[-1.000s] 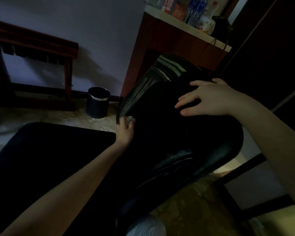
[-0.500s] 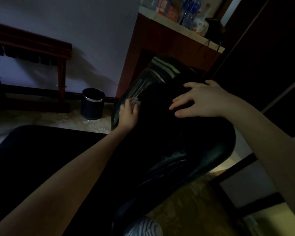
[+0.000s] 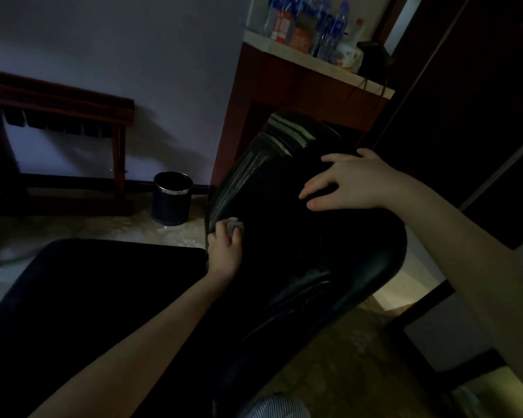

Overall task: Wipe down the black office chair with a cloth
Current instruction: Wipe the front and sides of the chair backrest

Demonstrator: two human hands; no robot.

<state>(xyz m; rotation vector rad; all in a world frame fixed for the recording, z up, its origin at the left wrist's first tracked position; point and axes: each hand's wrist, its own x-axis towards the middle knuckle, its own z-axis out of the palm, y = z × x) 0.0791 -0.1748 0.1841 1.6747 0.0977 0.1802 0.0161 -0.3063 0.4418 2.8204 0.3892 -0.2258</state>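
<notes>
**Cloth (image 3: 234, 225) on the left edge of the black office chair (image 3: 299, 260)**

On my feed a dark waste bin (image 3: 172, 198) stands on the floor by the wall, left of the chair. My left hand (image 3: 224, 251) is curled round the small grey cloth, pressing it to the chair's left edge. My right hand (image 3: 351, 182) rests with fingers spread on the upper padding.

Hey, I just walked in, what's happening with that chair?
A person is cleaning the black chair in a dim room. The left hand grips a small bunched cloth and presses it against the chair's left edge. The right hand rests on the top of the chair with its fingers spread, apparently steadying it. A bin stands on the floor by the wall behind.
</notes>
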